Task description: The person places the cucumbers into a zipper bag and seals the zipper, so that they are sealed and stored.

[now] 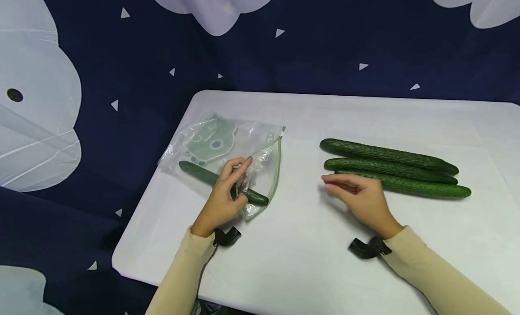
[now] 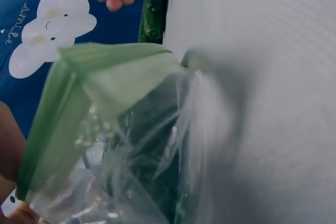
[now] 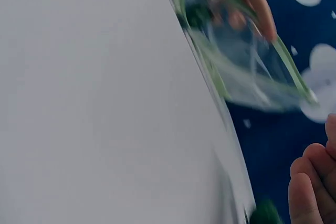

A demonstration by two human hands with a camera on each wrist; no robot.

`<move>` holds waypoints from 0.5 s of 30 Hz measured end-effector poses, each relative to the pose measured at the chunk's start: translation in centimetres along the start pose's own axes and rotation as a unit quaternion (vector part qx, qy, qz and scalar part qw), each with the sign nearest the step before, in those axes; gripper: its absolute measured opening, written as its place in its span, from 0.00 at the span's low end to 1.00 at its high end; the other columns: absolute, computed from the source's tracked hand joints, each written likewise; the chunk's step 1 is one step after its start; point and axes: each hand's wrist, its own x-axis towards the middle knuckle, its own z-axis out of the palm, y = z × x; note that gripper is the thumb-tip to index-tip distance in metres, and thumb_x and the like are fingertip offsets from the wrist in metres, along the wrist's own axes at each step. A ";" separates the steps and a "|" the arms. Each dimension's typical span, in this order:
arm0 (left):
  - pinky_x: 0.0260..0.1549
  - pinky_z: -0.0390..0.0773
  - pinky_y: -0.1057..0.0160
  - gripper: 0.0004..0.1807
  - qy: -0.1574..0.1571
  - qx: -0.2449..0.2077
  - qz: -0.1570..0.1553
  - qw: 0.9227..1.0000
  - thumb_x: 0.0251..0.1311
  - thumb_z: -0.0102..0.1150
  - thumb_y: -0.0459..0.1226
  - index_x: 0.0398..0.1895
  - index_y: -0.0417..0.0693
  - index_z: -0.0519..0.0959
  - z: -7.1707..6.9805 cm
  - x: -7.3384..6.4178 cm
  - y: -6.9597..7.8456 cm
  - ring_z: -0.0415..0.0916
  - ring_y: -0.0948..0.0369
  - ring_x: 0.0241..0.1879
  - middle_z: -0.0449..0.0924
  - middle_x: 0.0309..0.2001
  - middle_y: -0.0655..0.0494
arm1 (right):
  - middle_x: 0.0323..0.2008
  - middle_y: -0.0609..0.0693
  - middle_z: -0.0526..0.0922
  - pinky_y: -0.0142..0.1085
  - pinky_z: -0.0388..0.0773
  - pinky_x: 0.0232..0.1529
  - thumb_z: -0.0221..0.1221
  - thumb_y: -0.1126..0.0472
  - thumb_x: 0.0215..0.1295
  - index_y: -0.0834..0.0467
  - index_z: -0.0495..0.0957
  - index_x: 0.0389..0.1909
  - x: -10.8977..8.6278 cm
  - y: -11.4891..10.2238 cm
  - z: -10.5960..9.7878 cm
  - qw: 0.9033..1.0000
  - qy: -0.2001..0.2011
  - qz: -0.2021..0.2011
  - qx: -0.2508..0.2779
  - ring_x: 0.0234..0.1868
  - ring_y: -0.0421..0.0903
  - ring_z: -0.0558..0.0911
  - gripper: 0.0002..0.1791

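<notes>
A clear zip bag (image 1: pixel 253 130) with a green rim and a printed animal figure lies at the left of the table. Inside it is one cucumber (image 1: pixel 198 172), its near end close to the bag's mouth. My left hand (image 1: pixel 219 200) holds the bag's upper edge near the mouth, which gapes in the right wrist view. Three more cucumbers (image 1: pixel 390 155) lie side by side at the right. Just left of them my right hand (image 1: pixel 359 197) hovers over the table, fingers together and loosely bent, with nothing in its grasp. Its fingertips overlap the nearest cucumber's left end in the head view.
The white table (image 1: pixel 300 261) has rounded corners, with its left edge beside the bag. A dark blue cloth (image 1: pixel 325 53) with pale cloud shapes hangs behind and to the left. Black straps (image 1: pixel 367 248) are on both wrists.
</notes>
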 end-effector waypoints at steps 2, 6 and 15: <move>0.44 0.64 0.56 0.49 -0.004 0.000 -0.006 1.000 0.45 0.48 0.16 0.79 0.41 0.60 -0.1 0.4 1.2 0.65 0.51 0.45 0.61 0.65 0.49 | 0.50 0.55 0.88 0.33 0.82 0.47 0.67 0.72 0.62 0.60 0.87 0.52 -0.9 0.2 -2.3 1.000 0.023 0.004 -0.016 0.50 0.44 0.87 0.17; 0.45 0.62 0.53 0.47 -0.005 0.001 -0.019 1.000 0.45 0.47 0.13 0.77 0.33 0.61 -0.5 0.9 3.5 0.64 0.45 0.46 0.61 0.65 0.41 | 0.51 0.61 0.86 0.31 0.81 0.46 0.65 0.77 0.61 0.68 0.84 0.53 -2.4 0.2 -6.4 0.997 0.075 -0.001 -0.013 0.51 0.46 0.86 0.18; 0.46 0.62 0.56 0.46 0.005 0.005 0.002 1.000 0.42 0.47 0.15 0.75 0.30 0.62 -0.2 0.6 3.2 0.63 0.45 0.47 0.62 0.64 0.36 | 0.53 0.58 0.86 0.30 0.79 0.50 0.63 0.80 0.60 0.75 0.80 0.56 -4.7 0.2 -13.4 0.990 0.130 0.034 -0.050 0.53 0.43 0.85 0.21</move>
